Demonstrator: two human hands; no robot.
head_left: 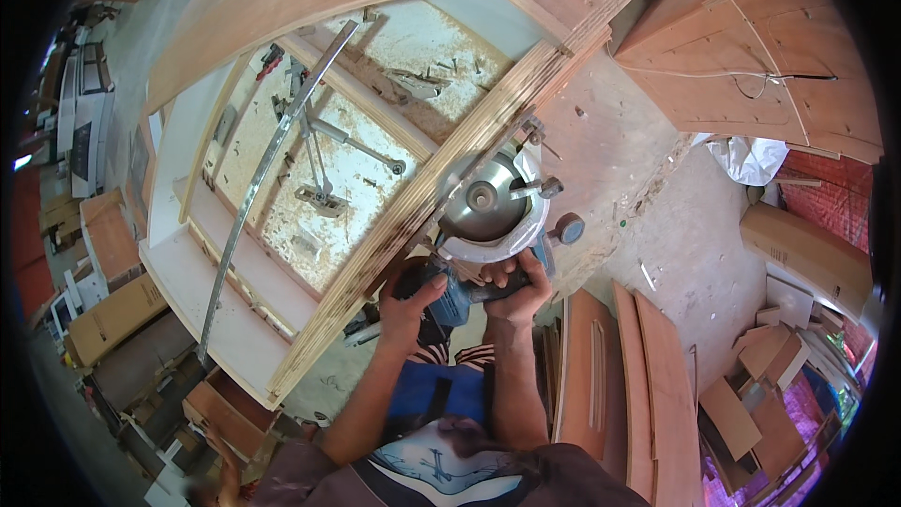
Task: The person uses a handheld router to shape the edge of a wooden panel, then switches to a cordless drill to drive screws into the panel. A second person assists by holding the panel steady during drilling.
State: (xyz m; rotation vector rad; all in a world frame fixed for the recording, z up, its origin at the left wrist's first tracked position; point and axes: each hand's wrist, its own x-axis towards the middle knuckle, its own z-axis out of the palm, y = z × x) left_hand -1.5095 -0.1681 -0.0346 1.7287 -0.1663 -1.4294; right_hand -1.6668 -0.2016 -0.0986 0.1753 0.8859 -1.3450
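Observation:
Both hands hold a circular saw (454, 299) with a dark blue-green body. Its round metal blade (460, 216) and curved silver guard face up, beside the thick plywood edge (330, 336) of a large wooden frame. My left hand (405, 308) is closed on the dark grip at the saw's left side. The fingers of my right hand (518, 293) wrap round the handle at its right. Dark scorch-like marks run along the plywood near the blade. Whether the blade touches the wood, I cannot tell.
Inside the frame lie sawdust, screws, a metal hinge-like strut (324, 190) and a long metal strip (246, 202). Plywood panels (601, 385) lean at my right. A wooden cabinet (718, 75) stands far right. Another person's arm (225, 460) shows at lower left.

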